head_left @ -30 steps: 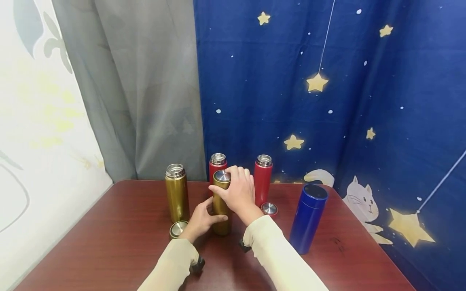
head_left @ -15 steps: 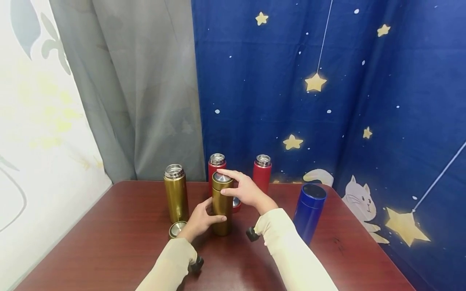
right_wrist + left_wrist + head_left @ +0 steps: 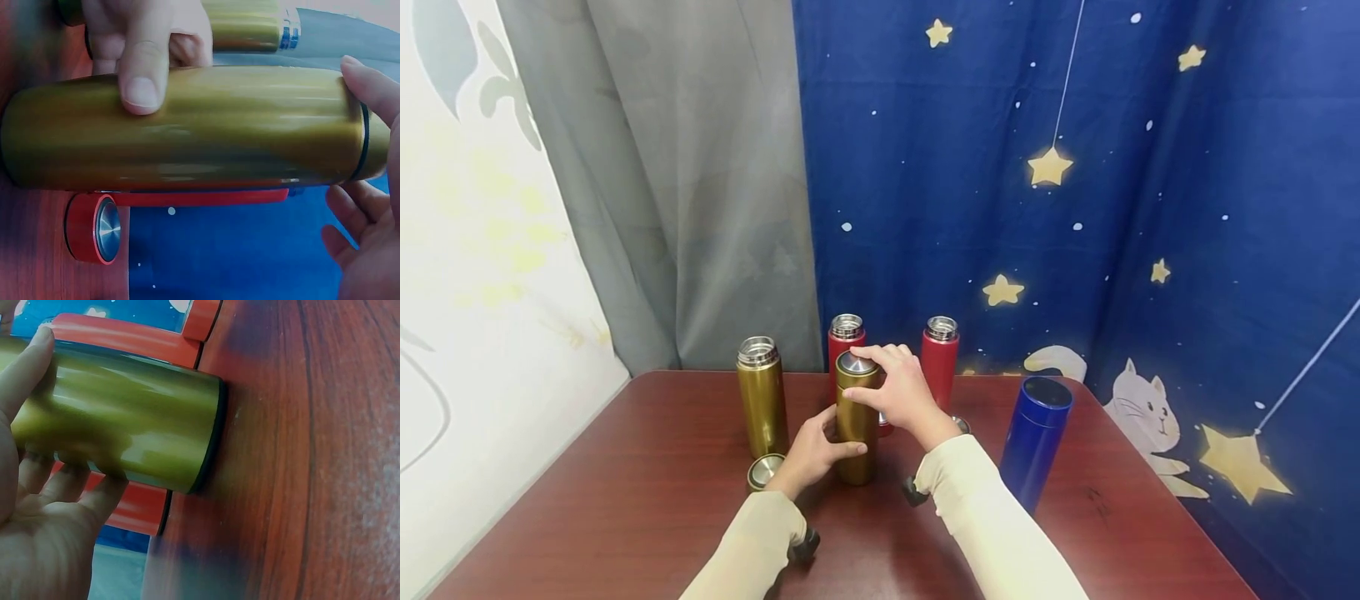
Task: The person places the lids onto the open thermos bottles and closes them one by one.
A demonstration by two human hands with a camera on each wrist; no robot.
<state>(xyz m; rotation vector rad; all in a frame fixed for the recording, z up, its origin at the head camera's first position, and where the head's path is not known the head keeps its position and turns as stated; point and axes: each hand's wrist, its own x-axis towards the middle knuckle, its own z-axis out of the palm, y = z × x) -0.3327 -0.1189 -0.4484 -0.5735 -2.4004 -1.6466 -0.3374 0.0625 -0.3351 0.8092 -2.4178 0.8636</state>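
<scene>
A gold thermos (image 3: 856, 429) stands upright on the table with its steel-topped lid (image 3: 855, 363) on. My left hand (image 3: 812, 452) grips the lower body, thumb on one side and fingers on the other, as the left wrist view also shows. Around the top, my right hand (image 3: 904, 390) holds the lid between thumb and fingers. In the right wrist view a dark seam separates the lid from the thermos body (image 3: 250, 137). Left of it is an open gold thermos (image 3: 762, 408), with a loose gold lid (image 3: 766, 472) by my left wrist.
Two open red thermoses, one behind the held thermos (image 3: 847, 340) and one farther right (image 3: 940, 362), stand at the back. A red lid (image 3: 84, 228) lies near them. A blue thermos (image 3: 1037, 442) stands beyond my right forearm on the wooden table (image 3: 625, 500).
My right hand shifts around the lid: its fingers stretch flatter half a second ago, then bend round the lid again now. My left hand keeps its grip on the thermos in place.
</scene>
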